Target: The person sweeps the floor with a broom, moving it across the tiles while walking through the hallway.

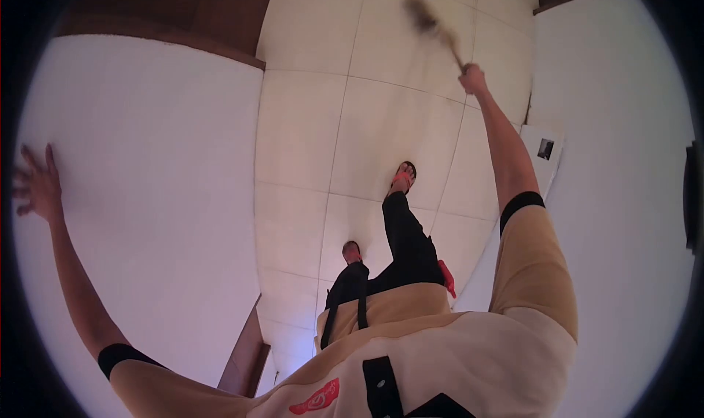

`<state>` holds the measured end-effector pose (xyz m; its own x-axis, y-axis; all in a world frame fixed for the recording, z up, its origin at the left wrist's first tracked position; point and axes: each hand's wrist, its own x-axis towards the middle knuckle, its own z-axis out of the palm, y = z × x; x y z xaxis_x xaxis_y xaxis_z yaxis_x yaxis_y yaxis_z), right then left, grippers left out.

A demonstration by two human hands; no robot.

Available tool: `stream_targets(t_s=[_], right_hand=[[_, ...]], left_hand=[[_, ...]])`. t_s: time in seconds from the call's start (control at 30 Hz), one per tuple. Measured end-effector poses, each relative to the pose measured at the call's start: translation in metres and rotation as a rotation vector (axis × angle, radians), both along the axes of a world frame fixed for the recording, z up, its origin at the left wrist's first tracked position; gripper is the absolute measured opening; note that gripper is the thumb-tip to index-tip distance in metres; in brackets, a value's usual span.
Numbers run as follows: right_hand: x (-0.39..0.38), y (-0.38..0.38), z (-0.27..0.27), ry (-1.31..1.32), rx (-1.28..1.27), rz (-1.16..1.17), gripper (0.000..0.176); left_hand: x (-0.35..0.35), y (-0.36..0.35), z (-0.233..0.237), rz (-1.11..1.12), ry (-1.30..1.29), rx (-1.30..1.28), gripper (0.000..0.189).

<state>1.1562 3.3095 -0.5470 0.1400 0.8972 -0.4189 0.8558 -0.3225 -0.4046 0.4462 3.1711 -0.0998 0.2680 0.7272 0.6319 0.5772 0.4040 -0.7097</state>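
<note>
My right hand (pixel 473 79), stretched out ahead, is wrapped round the thin handle of a duster (pixel 420 13). Its dark, brush-like head is smeared by motion, so the bristles or feathers cannot be made out; it is over the pale floor in this view. On the far left, my left hand (pixel 38 187) has its fingers spread, holding nothing, at the white wall (pixel 161 169). Whether the palm presses on the wall cannot be told.
Pale floor tiles (pixel 396 117) run between two white walls. Brown woodwork (pixel 176 11) borders the left wall's far end. Near the right wall sits a white ledge or box (pixel 540 141) with a dark patch. My sandalled feet (pixel 403 174) are mid-stride. A red item (pixel 446 279) hangs at my hip.
</note>
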Motion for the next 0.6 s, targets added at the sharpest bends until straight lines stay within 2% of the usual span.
stream_targets(t_s=[0.03,0.07,0.13,0.2,0.3,0.37,0.47,0.5,0.57,0.6], right_hand=[[-0.01,0.026,0.009,-0.049,0.228,0.016,0.029],[-0.01,0.04,0.022,0.553,0.198,-0.331,0.031],[-0.006,0.024,0.057,1.016,0.35,-0.46,0.035],[0.002,0.01,0.046,0.857,0.261,-0.461,0.037],[-0.025,0.009,0.105,0.871,0.248,-0.405,0.036],[-0.04,-0.036,0.094,0.818,0.211,-0.384,0.037],[-0.072,-0.127,0.121,0.758,-0.05,-0.297,0.04],[-0.077,-0.161,0.127,0.593,-0.146,-0.148,0.043],[-0.104,-0.203,0.16,0.676,-0.5,-0.118,0.047],[-0.12,-0.216,0.165,0.801,-0.663,-0.065,0.047]], left_hand=[[0.005,0.004,0.001,-0.022,-0.031,0.005,0.061],[0.01,0.008,0.001,-0.041,-0.047,0.008,0.062],[0.012,0.01,0.003,-0.055,-0.082,0.014,0.064],[0.009,0.006,0.005,-0.029,-0.069,0.026,0.066],[-0.003,0.007,0.007,0.0,-0.019,0.031,0.067],[-0.015,0.008,0.008,-0.016,-0.022,0.009,0.067],[-0.034,0.002,0.006,0.083,0.034,0.023,0.069],[-0.035,0.001,0.008,0.108,0.047,0.019,0.069],[-0.025,0.003,0.009,0.129,0.049,0.002,0.069],[-0.019,0.004,0.009,0.126,0.043,-0.002,0.068]])
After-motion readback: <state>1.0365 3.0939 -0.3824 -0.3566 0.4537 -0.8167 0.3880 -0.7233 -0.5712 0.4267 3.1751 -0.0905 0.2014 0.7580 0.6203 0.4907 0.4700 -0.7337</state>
